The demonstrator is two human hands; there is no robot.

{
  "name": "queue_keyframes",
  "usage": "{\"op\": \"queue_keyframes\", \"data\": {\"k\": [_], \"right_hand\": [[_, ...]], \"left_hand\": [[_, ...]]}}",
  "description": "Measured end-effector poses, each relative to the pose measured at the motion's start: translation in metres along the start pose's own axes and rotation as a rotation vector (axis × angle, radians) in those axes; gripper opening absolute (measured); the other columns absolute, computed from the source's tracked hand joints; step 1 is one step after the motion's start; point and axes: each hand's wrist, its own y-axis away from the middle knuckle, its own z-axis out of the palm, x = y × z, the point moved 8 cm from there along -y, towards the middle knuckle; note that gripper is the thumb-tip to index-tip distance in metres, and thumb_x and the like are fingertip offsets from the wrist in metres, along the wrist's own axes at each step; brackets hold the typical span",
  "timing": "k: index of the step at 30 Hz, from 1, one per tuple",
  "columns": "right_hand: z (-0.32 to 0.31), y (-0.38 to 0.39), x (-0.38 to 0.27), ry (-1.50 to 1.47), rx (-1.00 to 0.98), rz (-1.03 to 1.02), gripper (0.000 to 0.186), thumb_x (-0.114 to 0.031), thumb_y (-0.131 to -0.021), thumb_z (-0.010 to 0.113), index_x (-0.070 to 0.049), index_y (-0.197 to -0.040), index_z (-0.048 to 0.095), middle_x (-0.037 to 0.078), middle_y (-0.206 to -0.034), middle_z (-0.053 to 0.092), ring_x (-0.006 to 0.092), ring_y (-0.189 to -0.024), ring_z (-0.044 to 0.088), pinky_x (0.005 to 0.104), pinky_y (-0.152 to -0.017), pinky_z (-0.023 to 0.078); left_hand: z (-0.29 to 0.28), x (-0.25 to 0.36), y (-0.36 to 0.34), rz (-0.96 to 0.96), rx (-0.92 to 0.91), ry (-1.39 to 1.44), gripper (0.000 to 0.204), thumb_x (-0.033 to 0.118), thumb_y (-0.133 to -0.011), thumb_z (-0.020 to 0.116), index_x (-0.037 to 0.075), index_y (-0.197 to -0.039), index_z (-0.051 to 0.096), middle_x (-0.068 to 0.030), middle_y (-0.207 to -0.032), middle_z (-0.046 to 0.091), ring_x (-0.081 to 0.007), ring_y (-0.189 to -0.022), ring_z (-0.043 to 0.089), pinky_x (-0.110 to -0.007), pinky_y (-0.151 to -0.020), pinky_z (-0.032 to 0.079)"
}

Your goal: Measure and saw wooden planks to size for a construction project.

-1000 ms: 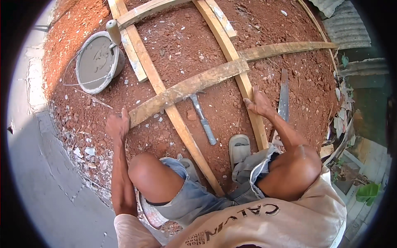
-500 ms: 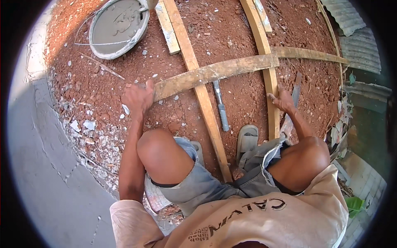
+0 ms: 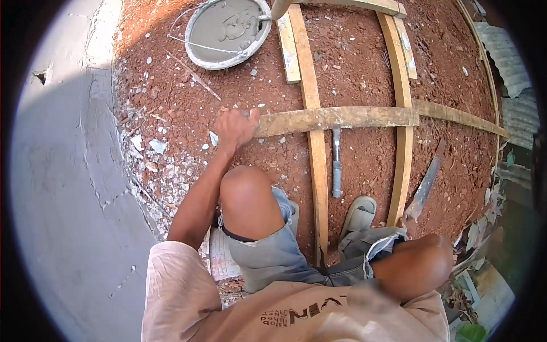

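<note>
My left hand (image 3: 236, 128) is closed around the left end of a wooden cross board (image 3: 336, 118). That board lies across two long wooden strips, the left strip (image 3: 317, 171) and the right strip (image 3: 402, 159). A hammer (image 3: 337, 171) lies between the strips, its head hidden under the cross board. Right of the strips is a handsaw (image 3: 426, 185), its blade pointing away from me and its handle end close to my right knee. My right hand is mostly hidden behind my knee and shorts near that handle end; whether it holds the saw cannot be made out.
A round bucket of wet cement (image 3: 225, 28) stands at the far left, its wire handle hanging over. Smooth wet-looking concrete (image 3: 62, 182) runs along the left. Corrugated sheets (image 3: 504, 62) lie at the right edge. Another board (image 3: 461, 117) continues rightward; white rubble (image 3: 156, 146) dots the red soil.
The view has shifted, so the frame and bucket appear farther right. My right hand has left the right strip and drawn back toward my knee. My left hand stays on the board's end.
</note>
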Motion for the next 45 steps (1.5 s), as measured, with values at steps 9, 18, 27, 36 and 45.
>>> {"op": "queue_keyframes", "data": {"k": [9,18,27,36,45], "right_hand": [[0.011,-0.003,0.008,-0.335,0.102,0.096,0.043,-0.045,-0.086,0.068,-0.003,-0.089,0.077,0.019,-0.07,0.069,0.0379,-0.076,0.07,0.0486,-0.075,0.053],[-0.066,0.069,0.019,-1.353,0.437,0.567,0.023,-0.03,-0.089,0.071,-0.007,-0.087,0.069,0.007,-0.07,0.059,0.0252,-0.067,0.061,0.0385,-0.063,0.048],[-0.34,0.197,-0.114,-1.222,0.794,0.088,0.021,-0.019,-0.098,0.068,-0.006,-0.084,0.058,0.0,-0.07,0.052,0.0122,-0.062,0.049,0.0292,-0.06,0.042],[-0.3,0.225,-0.323,-1.349,0.554,-0.157,0.044,-0.025,-0.102,0.057,0.008,-0.129,0.063,-0.001,-0.058,0.036,0.0109,-0.048,0.036,0.0277,-0.05,0.038],[-0.177,0.247,-0.435,-0.747,0.483,-0.371,0.05,-0.024,-0.098,0.059,0.005,-0.138,0.065,0.007,-0.071,0.059,0.0127,-0.053,0.045,0.0305,-0.052,0.039]], "left_hand": [[0.023,-0.005,-0.015,0.071,-0.32,-0.134,0.08,0.065,-0.098,0.036,-0.002,-0.116,0.076,-0.0309,-0.115,0.072,-0.0472,-0.112,0.07,-0.053,-0.101,0.052],[0.013,0.01,-0.021,0.191,-0.352,-0.232,0.07,0.053,-0.098,0.034,-0.002,-0.117,0.074,-0.0334,-0.119,0.069,-0.0499,-0.116,0.066,-0.054,-0.106,0.048],[0.005,0.017,-0.002,0.147,-0.27,-0.119,0.072,0.05,-0.095,0.033,-0.006,-0.112,0.075,-0.0326,-0.114,0.071,-0.0481,-0.113,0.069,-0.053,-0.102,0.05],[0.016,0.007,-0.01,0.115,-0.263,-0.057,0.072,0.052,-0.097,0.036,-0.007,-0.113,0.074,-0.0345,-0.118,0.069,-0.0507,-0.116,0.066,-0.057,-0.104,0.049],[0.031,0.009,-0.021,0.238,-0.503,-0.119,0.071,0.052,-0.1,0.034,-0.001,-0.129,0.071,-0.0321,-0.133,0.065,-0.047,-0.127,0.062,-0.052,-0.112,0.043]]}}
